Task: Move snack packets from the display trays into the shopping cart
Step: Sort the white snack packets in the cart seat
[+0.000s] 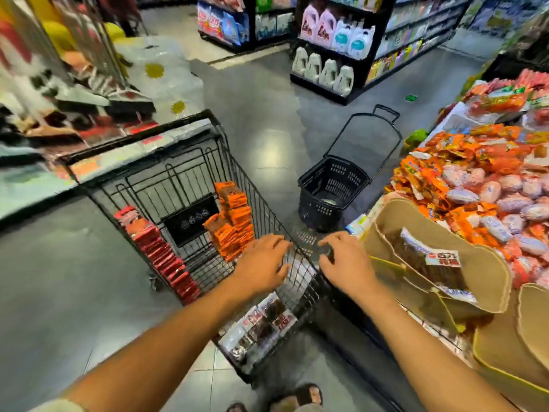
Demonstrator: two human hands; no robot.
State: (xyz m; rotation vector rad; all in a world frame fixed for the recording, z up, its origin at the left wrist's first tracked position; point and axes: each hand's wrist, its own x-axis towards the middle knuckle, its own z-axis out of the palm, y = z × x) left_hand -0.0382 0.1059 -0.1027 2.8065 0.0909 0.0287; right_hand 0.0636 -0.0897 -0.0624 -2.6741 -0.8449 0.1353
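Note:
The black wire shopping cart [184, 162] stands in front of me. It holds a row of red packets [160, 254] on its left, orange packets [234, 221] on its right and brown-and-white packets [261, 319] at its near end. My left hand [261, 266] hovers inside the cart above the near packets, fingers spread and loosely bent. At the cart's right rim, my right hand [346, 263] has finger and thumb curled round a small dark packet [326, 251], which is blurred. To the right, a cardboard display tray [481, 263] holds brown packets with white labels [427, 260].
A black plastic basket [329, 191] with a raised handle stands on the floor beyond the cart. A heap of orange and pink snacks [487, 185] fills the display on the right. More cardboard trays [505, 349] sit at the near right. Shelves of detergent bottles [332, 55] stand further back.

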